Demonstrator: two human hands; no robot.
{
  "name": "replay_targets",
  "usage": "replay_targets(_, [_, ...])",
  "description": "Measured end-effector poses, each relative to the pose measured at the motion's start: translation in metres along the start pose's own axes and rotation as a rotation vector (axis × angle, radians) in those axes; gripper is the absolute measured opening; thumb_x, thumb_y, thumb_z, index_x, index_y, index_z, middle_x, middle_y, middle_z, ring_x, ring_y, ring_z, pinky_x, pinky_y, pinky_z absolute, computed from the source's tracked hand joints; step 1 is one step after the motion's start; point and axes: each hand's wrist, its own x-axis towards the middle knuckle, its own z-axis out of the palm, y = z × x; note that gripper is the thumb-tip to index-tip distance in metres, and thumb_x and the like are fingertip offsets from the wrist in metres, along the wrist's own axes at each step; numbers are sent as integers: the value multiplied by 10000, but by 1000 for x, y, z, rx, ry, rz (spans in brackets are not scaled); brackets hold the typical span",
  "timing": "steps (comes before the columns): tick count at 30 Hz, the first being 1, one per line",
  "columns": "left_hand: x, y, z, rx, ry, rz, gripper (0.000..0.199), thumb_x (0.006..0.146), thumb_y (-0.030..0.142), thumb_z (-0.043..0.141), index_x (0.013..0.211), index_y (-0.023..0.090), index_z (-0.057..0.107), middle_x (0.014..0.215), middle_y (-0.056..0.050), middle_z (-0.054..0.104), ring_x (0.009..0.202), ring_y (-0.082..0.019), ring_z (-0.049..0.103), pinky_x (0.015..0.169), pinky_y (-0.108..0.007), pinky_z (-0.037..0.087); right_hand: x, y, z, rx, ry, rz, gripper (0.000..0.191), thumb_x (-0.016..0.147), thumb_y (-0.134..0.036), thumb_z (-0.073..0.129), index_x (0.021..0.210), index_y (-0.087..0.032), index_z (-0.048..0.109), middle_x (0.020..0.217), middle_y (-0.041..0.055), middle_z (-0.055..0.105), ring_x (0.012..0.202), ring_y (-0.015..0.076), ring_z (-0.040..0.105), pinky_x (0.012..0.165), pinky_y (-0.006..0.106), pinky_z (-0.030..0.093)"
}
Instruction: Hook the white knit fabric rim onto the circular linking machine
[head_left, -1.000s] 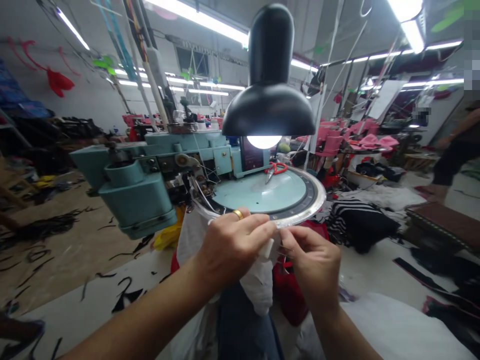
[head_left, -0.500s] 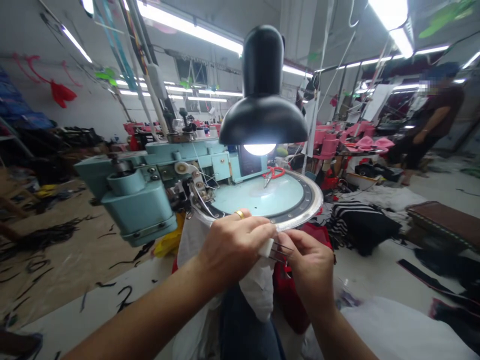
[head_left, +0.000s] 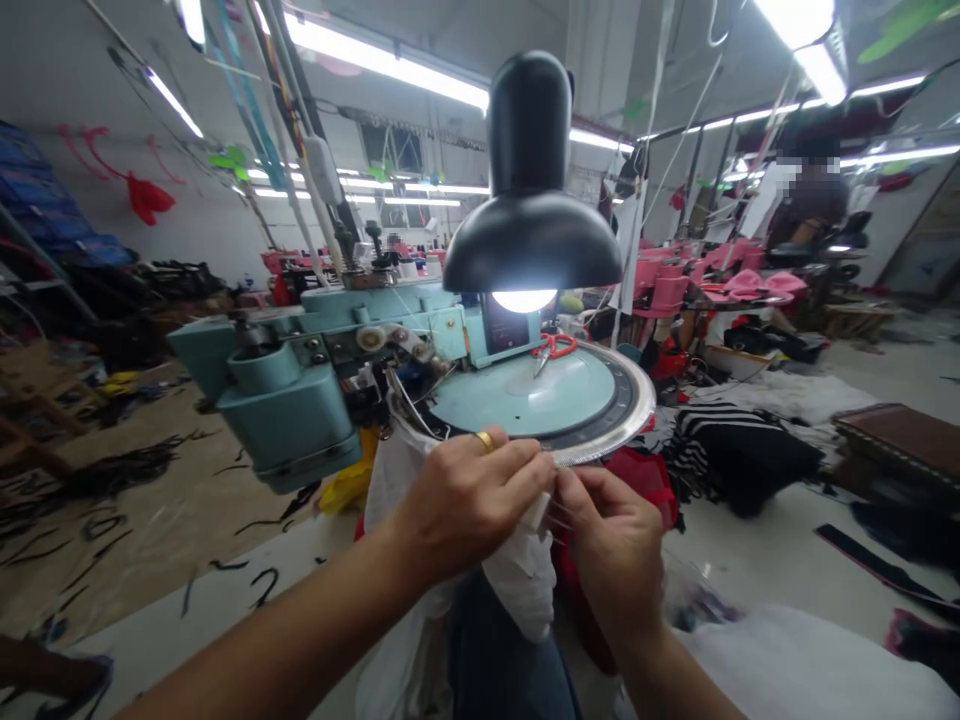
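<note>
A teal linking machine [head_left: 285, 400] stands before me, its round dial [head_left: 637, 395] ringed by a bright toothed edge. White fabric [head_left: 521, 580] hangs below the front of that ring. My left hand [head_left: 480, 495], a gold ring on one finger, is closed on the fabric's upper edge against the rim. Just to its right, my right hand [head_left: 619, 530] pinches the edge of the same fabric with thumb and forefinger. Between the hands shows a small pale piece [head_left: 536, 512] with thin lines; I cannot tell exactly what it is.
Red-handled scissors [head_left: 555, 346] lie on the dial plate. A black lamp [head_left: 532, 240] shines over it. Striped black cloth [head_left: 735, 445] and a brown-topped stool [head_left: 896, 450] are at right, white cloth [head_left: 810, 665] lower right. A person [head_left: 814, 200] is in the background.
The view has shifted slightly, so the machine appears further right. My hands stay at the rim, the right fingers drawn closer to the left. The person at right has moved farther back.
</note>
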Motion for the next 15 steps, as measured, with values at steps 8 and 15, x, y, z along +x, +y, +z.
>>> replay_targets(8, [-27, 27, -20, 47, 52, -429, 189, 884, 298, 684, 1053, 213, 684, 1046, -38, 728, 871, -188, 635, 740, -303, 514, -27, 27, -45, -337, 25, -163, 246, 891, -400, 629, 935, -177, 723, 866, 53, 736, 781, 193, 681, 756, 302, 531])
replay_targets(15, [-184, 78, 35, -647, 891, -2005, 349, 737, 164, 812, 1035, 169, 631, 1130, -64, 646, 1019, -176, 600, 872, -276, 503, -100, 84, -169, -746, -242, 233, 397, 815, -579, 630, 933, -218, 744, 826, 62, 773, 776, 265, 737, 699, 320, 585])
